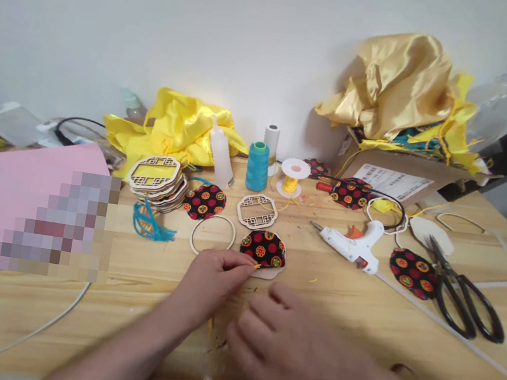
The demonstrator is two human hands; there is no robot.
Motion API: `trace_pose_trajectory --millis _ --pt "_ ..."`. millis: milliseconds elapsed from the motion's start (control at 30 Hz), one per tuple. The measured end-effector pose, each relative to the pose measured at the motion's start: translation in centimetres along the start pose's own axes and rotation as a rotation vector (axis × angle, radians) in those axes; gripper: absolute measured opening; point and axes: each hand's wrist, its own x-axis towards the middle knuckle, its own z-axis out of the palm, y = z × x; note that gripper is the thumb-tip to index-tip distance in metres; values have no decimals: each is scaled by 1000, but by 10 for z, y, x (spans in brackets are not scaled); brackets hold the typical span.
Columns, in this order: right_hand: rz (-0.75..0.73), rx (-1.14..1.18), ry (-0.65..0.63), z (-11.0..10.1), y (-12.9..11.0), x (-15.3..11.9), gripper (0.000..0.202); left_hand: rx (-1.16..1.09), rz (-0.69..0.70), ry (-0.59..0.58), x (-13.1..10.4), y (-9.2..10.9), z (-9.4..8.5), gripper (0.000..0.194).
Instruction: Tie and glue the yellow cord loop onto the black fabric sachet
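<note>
A black fabric piece with red and yellow flowers lies at the middle of the table over a pale backing. My left hand is closed at its lower edge, thumb and forefinger pinching a short bit of yellow cord. My right hand is just below, curled with the fingers bent under; whatever they hold is hidden. More yellow strands show on the wood between my forearms. A thin wooden ring sits left of the fabric, and a lattice-cut wooden frame behind it.
A white glue gun and black-handled scissors lie at right. Behind stand a blue thread cone, a yellow cord spool and a squeeze bottle. Stacked wooden frames and a pink sheet are left; a fabric-filled box is back right.
</note>
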Motion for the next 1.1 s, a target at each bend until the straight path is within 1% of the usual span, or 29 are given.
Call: trace_pose_trajectory --millis 67,167,267,367,400,467,533,600,667,700,767,833,1000,1100 --pt "-73 -13 37 15 -12 13 22 6 -14 5 0 1 0 15" --pt "-118 -59 43 27 -17 25 25 29 -10 5 0 1 -1 14" --pt "-118 -74 47 31 -18 29 25 36 -14 1 1 1 -2 15" --pt "-59 11 39 29 -18 24 23 16 -25 1 1 0 -1 15" --pt "-20 61 45 28 -17 21 22 7 -26 3 1 0 -1 15" --pt "120 233 84 26 -14 14 26 -4 -20 2 1 -1 -1 15" --pt "320 468 163 26 -8 7 30 0 -9 -15 0 -2 0 15" --pt "525 673 247 29 -2 1 29 9 3 -27 0 -2 0 17" --pt "690 761 312 34 2 -4 26 17 11 -18 -1 -2 0 18" --pt "755 775 324 36 4 -5 23 21 14 -12 -1 -2 0 18" --pt "838 758 331 40 6 -6 17 32 21 -9 -1 -2 0 17" --pt "877 693 326 41 6 -5 13 46 30 -17 -1 -1 0 17" --pt "854 455 290 37 10 -1 16 64 61 -16 -2 -2 0 16" --pt "855 368 260 35 13 0 15 60 65 -8 -2 -3 0 16"
